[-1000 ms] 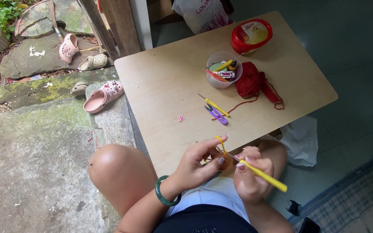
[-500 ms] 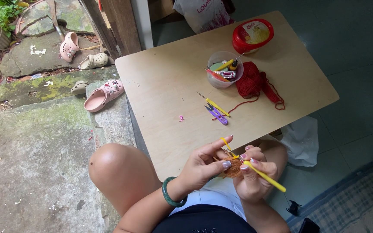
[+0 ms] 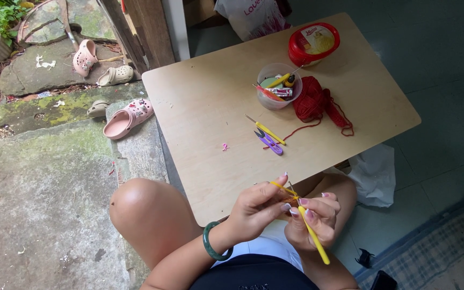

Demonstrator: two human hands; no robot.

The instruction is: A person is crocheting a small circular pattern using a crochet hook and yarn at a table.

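My left hand (image 3: 256, 209), with a green bangle on its wrist, pinches yellow yarn (image 3: 281, 187) that runs over its raised forefinger. My right hand (image 3: 315, 217) grips a yellow-handled crochet hook (image 3: 313, 236), its tip meeting the yarn between the two hands. Both hands hover just off the near edge of a low wooden table (image 3: 205, 107). On the table lie a second yellow hook (image 3: 267, 129), purple thread snips (image 3: 270, 143) and a heap of red yarn (image 3: 312, 102) with a loose strand.
A clear cup (image 3: 277, 87) with small tools and a red-lidded tub (image 3: 313, 43) stand at the table's far side. Pink and beige clogs (image 3: 127, 117) lie on the mossy stone to the left. A white bag (image 3: 374, 174) rests on the floor by the right knee.
My left hand has shifted and opened its fingers, raising the forefinger with the yellow yarn over it. The small orange piece seen between the hands earlier is now hidden.
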